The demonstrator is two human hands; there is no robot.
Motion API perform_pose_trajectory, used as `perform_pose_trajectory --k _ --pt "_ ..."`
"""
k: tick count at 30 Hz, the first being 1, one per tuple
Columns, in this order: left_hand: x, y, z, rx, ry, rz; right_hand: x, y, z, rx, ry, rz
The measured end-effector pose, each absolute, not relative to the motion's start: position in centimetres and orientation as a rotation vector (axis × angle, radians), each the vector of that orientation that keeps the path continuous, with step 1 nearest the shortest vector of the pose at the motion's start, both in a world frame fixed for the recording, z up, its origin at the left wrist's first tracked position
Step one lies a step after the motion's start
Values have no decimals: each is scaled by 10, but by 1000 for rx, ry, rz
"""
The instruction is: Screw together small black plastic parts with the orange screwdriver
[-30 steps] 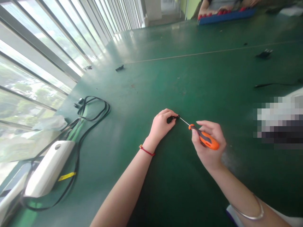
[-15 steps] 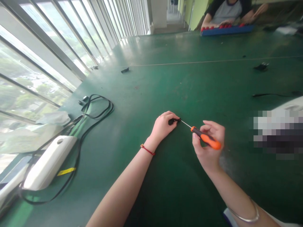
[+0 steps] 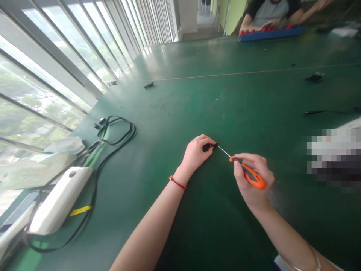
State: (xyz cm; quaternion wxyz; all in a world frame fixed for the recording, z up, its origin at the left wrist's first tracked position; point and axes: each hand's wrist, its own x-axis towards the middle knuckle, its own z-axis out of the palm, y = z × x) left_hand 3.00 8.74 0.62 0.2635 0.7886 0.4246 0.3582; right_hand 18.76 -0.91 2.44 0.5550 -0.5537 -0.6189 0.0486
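Note:
Near the middle of the green table point(image 3: 180, 105), my left hand point(image 3: 197, 152) pinches a small black part point(image 3: 208, 146) against the tabletop. A red string bracelet circles that wrist. To the right, my right hand point(image 3: 255, 180) has its fingers closed on the orange and black handle of a screwdriver point(image 3: 255, 178). The thin metal shaft slants up and left, and its tip meets the right end of the black part. The exact contact at the tip is too small to make out.
A white power strip point(image 3: 60, 201) and looped black cable point(image 3: 113, 142) lie at the left, beside barred windows. Small black pieces point(image 3: 149, 85) point(image 3: 315, 77) lie farther back. Across the table, a person sits behind a blue tray point(image 3: 270, 34).
The fingers of my right hand have closed in more around the screwdriver handle, and the hand sits slightly lower and to the right. My left hand still holds the black part.

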Motion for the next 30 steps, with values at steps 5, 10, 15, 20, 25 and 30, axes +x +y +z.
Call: perform_pose_trajectory --k 5,10,15,20,25,30 --pt "30 88 6 2127 1147 955 189 -8 22 -1202 -1371 161" --pt "30 88 6 2133 1151 956 189 -8 22 -1326 -1442 171" --pt "30 87 7 2139 1158 949 187 -7 25 -1190 -1373 164" --pt "30 87 8 2152 1162 938 188 -9 23 -1300 -1415 220" --pt "30 86 8 2144 1166 940 188 -10 19 -1260 -1378 275" --pt "30 86 8 2152 1169 935 191 -9 20 -1310 -1466 261"
